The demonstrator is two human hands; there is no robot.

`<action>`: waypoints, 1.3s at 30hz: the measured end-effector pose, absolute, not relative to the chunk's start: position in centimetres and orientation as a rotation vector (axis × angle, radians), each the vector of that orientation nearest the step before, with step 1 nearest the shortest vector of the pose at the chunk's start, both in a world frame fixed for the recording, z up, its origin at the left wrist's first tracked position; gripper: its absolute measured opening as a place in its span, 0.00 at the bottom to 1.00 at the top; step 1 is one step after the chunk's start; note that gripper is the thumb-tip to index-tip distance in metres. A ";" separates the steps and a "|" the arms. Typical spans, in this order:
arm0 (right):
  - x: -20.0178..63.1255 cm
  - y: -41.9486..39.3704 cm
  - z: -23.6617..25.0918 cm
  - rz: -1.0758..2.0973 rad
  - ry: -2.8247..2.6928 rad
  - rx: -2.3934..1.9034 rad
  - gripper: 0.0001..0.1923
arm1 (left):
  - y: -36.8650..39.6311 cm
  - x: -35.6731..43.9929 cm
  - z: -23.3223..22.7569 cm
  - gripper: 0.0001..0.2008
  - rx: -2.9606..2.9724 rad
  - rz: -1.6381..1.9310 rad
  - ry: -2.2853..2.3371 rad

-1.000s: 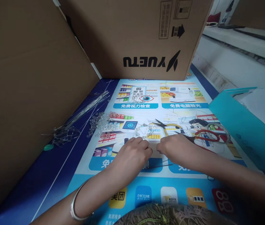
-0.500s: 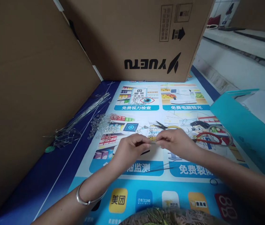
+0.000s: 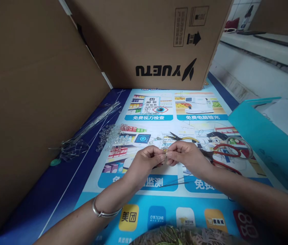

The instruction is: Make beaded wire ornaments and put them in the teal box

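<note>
My left hand (image 3: 149, 161) and right hand (image 3: 188, 157) pinch something tiny, mostly hidden between them, that a slackened grip could drop.

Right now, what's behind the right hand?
Pliers and scissors show partly beyond the right hand; the scissors' blade tips are covered, as is anything directly beneath.

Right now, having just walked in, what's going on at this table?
A person has both hands together over the printed table cover. The left hand and right hand meet at their pinched fingertips; anything between them is too small to make out. Yellow-handled pliers and red-handled scissors lie just beyond and beside the right hand. Clear beads are heaped past the left hand, near a bundle of thin wires.
</note>
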State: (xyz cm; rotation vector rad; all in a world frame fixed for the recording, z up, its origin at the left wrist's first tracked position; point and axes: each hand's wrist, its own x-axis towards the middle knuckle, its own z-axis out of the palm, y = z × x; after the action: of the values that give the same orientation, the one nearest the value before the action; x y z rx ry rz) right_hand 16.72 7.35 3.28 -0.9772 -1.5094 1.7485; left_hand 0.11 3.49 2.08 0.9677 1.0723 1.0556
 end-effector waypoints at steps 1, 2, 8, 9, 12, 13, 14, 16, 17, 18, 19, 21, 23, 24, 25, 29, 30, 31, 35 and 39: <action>16.7 7.3 3.3 1.745 -1.508 -0.978 0.09 | 3.5 0.1 2.1 0.06 0.970 1.059 1.072; 16.7 7.3 3.3 1.741 -1.507 -0.978 0.09 | 3.5 0.2 2.1 0.06 0.972 1.061 1.073; 16.7 7.2 3.4 1.742 -1.536 -0.991 0.10 | 3.4 0.5 1.9 0.06 0.991 1.054 1.084; 16.6 7.3 3.5 1.747 -1.552 -1.000 0.11 | 3.4 0.4 1.9 0.07 1.001 1.041 1.090; 16.9 7.9 4.2 1.739 -1.740 -1.057 0.12 | 3.9 -0.7 2.7 0.08 1.088 0.924 1.109; 17.1 8.1 4.6 1.685 -1.887 -1.080 0.12 | 4.1 -1.3 3.3 0.07 1.159 0.856 1.115; 17.4 8.2 5.1 1.590 -2.083 -1.090 0.11 | 4.4 -2.0 4.0 0.06 1.272 0.786 1.126; 18.2 8.0 6.0 1.234 -2.571 -1.052 0.08 | 4.8 -3.5 5.6 0.04 1.580 0.600 1.201; 18.6 7.6 6.4 1.011 -2.814 -0.991 0.06 | 4.9 -4.1 6.4 0.04 1.752 0.492 1.227; 18.9 7.1 6.7 0.768 -3.012 -0.927 0.04 | 4.9 -4.7 7.2 0.05 1.910 0.358 1.208; 19.1 6.5 6.9 0.565 -3.153 -0.870 0.02 | 4.9 -5.1 7.7 0.07 2.022 0.236 1.173; 19.2 5.1 6.9 0.294 -3.304 -0.766 0.06 | 4.8 -5.7 8.2 0.10 2.166 0.038 1.111; 18.7 3.8 6.5 0.145 -3.387 -0.725 0.09 | 4.5 -5.9 7.9 0.10 2.249 -0.084 1.118; 18.3 3.3 6.1 0.097 -3.409 -0.727 0.10 | 4.4 -5.9 7.6 0.10 2.286 -0.126 1.149; 17.9 2.9 5.8 0.062 -3.421 -0.738 0.10 | 4.3 -5.9 7.3 0.10 2.321 -0.160 1.189; 17.3 2.9 4.8 0.037 -3.425 -0.789 0.09 | 3.8 -5.5 6.8 0.07 2.414 -0.261 1.272; 17.4 3.2 4.9 0.053 -3.423 -0.762 0.09 | 3.8 -5.4 6.9 0.06 2.427 -0.264 1.281; 17.6 3.5 5.0 0.079 -3.414 -0.716 0.09 | 3.7 -5.2 7.1 0.05 2.438 -0.253 1.295; 18.6 5.2 5.9 0.216 -3.347 -0.645 0.08 | 3.5 -4.2 7.5 0.09 2.442 -0.051 1.349; 18.7 6.2 6.3 0.286 -3.317 -0.758 0.07 | 3.2 -2.9 7.1 0.12 2.422 0.159 1.309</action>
State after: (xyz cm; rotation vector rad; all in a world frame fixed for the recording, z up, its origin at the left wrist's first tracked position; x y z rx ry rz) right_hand 18.70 6.24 6.29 -0.7583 -3.3172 0.2861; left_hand -2.88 3.21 7.10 2.4216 1.3093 0.1593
